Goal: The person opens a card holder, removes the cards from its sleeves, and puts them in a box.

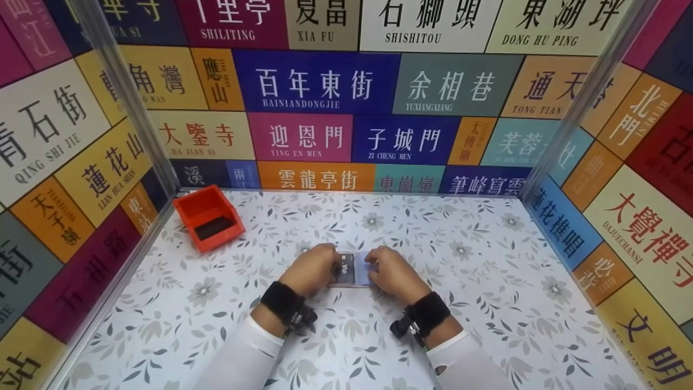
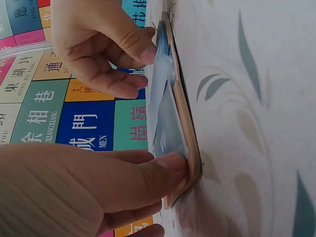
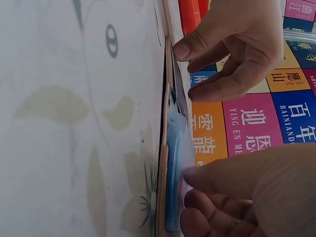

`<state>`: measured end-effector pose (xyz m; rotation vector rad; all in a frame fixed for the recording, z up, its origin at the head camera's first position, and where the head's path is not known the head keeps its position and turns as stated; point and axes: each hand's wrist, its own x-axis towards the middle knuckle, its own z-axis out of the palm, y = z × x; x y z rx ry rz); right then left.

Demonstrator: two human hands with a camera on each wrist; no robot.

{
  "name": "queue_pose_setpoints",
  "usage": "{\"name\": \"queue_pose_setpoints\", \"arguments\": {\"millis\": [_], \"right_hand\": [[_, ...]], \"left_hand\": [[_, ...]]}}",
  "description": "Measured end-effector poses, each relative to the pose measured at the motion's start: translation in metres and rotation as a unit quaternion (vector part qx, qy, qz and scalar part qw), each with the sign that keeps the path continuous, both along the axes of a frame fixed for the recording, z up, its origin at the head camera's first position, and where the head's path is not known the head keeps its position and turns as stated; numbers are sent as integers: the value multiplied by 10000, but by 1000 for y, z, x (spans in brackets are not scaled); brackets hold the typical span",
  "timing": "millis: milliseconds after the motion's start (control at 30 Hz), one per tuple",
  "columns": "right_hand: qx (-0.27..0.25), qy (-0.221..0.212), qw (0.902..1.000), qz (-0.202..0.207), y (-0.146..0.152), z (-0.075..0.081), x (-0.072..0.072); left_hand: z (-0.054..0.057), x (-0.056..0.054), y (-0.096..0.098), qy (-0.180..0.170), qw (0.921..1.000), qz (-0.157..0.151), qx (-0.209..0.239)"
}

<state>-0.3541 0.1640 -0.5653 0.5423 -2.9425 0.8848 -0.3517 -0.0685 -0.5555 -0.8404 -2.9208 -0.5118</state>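
A small card holder (image 1: 354,285) with a brown edge (image 2: 194,153) lies spread out on the patterned table. On its left side shows a black card (image 1: 345,264) printed "Vip"; the right side has light-blue clear plastic sleeves (image 1: 360,271), one lifted slightly. My left hand (image 1: 315,265) holds the left end, its thumb on the edge and its fingers bent alongside. My right hand (image 1: 398,272) pinches the plastic at the right end, with the thumb against the sleeve (image 3: 177,148). The right fingertips are partly hidden in the head view.
A red-orange open box (image 1: 216,238) stands tilted at the back left, with a dark flat thing (image 1: 214,227) inside. Panels with colourful Chinese place-name signs (image 1: 319,81) enclose the table (image 1: 460,325) at the back and both sides.
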Motion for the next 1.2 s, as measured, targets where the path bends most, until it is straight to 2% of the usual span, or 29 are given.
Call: {"name": "queue_pose_setpoints", "arguments": {"millis": [200,400,867,1033,1200], "right_hand": [[-98,-102,9999,72,-4,-2,2],[-137,-202,9997,-20,-4,-3,1],[-220,-283,9989,-285,-4,-4,-1],[-693,-381,9957,-478,-7,-5,-3],[-1339,-826,9864,-484,-10,-6,-5]], "left_hand": [[-1,-3,-3,-405,9989,245,-67],[-1,-4,-4,-549,9982,212,99],[-8,-7,1,-231,9993,57,303],[-8,-5,3,-45,9996,6,280],[-9,-6,5,116,9998,-101,131]]}}
